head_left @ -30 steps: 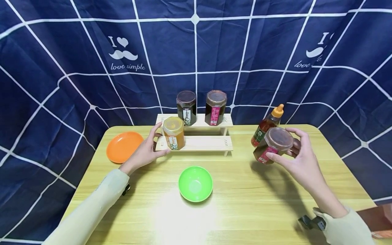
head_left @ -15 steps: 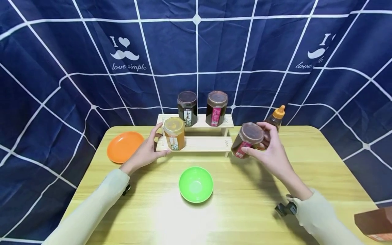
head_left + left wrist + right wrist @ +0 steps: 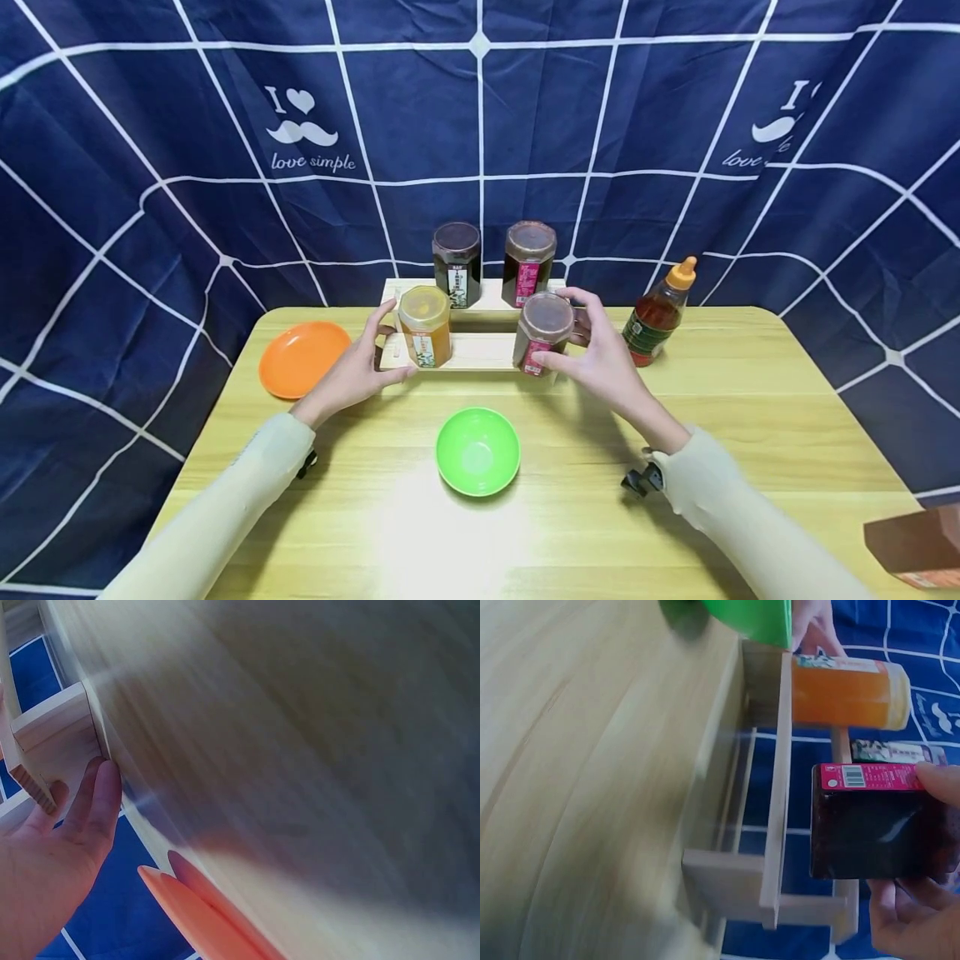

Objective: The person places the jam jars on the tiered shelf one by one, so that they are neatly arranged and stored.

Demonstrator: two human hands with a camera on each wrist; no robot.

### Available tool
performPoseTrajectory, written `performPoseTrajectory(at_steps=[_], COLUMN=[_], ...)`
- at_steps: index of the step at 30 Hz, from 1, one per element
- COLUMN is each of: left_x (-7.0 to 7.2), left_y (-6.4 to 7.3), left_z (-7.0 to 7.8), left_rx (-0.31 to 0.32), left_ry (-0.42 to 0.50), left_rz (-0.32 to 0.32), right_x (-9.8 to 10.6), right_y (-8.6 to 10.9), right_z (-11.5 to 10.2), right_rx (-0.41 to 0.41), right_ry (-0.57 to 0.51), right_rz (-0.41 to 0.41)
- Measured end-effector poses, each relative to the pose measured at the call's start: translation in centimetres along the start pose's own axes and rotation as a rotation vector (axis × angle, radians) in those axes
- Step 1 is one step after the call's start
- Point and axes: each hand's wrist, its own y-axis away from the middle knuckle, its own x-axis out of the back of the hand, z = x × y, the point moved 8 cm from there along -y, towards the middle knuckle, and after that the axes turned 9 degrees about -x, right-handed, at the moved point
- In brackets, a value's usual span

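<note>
At the two-tier wooden shelf [image 3: 480,353], my left hand [image 3: 351,371] holds the left end, thumb at the lower tier's front edge. The left wrist view shows its fingers [image 3: 101,799] against the shelf's end piece. My right hand [image 3: 603,367] grips a dark honey jar [image 3: 543,325] with a pink label. That jar hangs over the right part of the lower tier; a narrow gap beneath it shows in the right wrist view. An amber honey jar [image 3: 426,327] stands on the lower tier's left. Two dark jars, one white-labelled [image 3: 457,265] and one pink-labelled [image 3: 529,263], occupy the upper tier.
An orange plate [image 3: 303,360] lies left of the shelf. In front of it sits a green bowl [image 3: 477,452]. A squeeze bottle [image 3: 657,317] with an orange cap stands at the right, and a brown box [image 3: 915,546] shows at the lower right edge.
My right hand has carried the dark pink-labelled jar leftward from beside the squeeze bottle to above the lower tier. My left hand has stayed at the shelf's left end.
</note>
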Motion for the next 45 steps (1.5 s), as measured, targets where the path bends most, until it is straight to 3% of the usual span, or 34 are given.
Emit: performPoseTrajectory(at_steps=[11, 20, 26, 33, 45], left_x=[-0.6, -0.4, -0.4, -0.1, 0.0], left_y=[-0.3, -0.2, -0.3, -0.1, 0.0], left_z=[0.3, 0.4, 0.5, 0.2, 0.2], left_rx=[-0.018, -0.016, -0.008, 0.003, 0.001], left_ry=[-0.003, -0.014, -0.017, -0.038, -0.046], left_rz=[-0.008, -0.007, -0.019, -0.010, 0.001], right_x=[-3.4, -5.1, -5.5, -5.4, -5.5], right_y=[-1.3, -2.4, -2.7, -2.8, -2.6], right_z=[0.4, 0.4, 0.4, -0.3, 0.0], right_rx=[-0.038, -0.046, -0.026, 0.053, 0.014], right_ry=[-0.073, -0.133, -0.072, 0.120, 0.125], right_rz=[-0.086, -0.121, -0.134, -0.072, -0.041])
